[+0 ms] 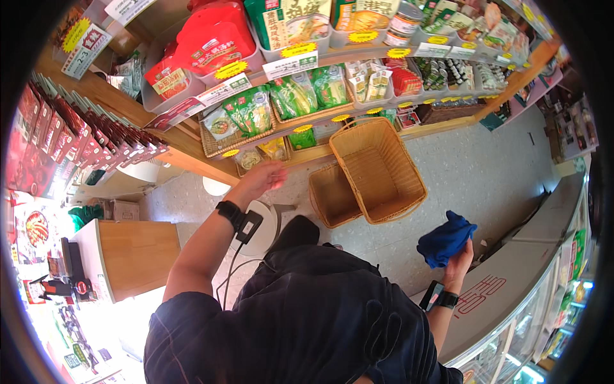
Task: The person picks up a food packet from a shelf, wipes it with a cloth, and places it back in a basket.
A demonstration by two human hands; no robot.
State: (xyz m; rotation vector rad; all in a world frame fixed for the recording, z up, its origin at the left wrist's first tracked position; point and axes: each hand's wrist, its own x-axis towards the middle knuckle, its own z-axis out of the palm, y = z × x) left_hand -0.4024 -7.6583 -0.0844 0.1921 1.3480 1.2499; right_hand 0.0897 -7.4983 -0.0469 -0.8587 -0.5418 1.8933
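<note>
In my right hand (459, 263) is a bunched blue cloth (446, 240), held out above the floor beside the counter on the right. My left hand (263, 181) is empty, its fingers loosely curled and apart, in front of the lowest shelf. A large wicker basket (379, 168) leans at a tilt over a smaller wicker basket (331, 194) on the floor, between my two hands. Near my left hand, small packs (249, 158) lie in a low shelf basket. Green vegetable-picture packs (247, 110) fill the shelf baskets above.
Wooden shelves (192, 165) with packaged foods curve across the front. A round white stool (256, 230) stands under my left forearm. A wooden-sided counter (139, 254) is at the left; a grey-topped display counter (508, 283) runs along the right. A cable hangs from my left wrist.
</note>
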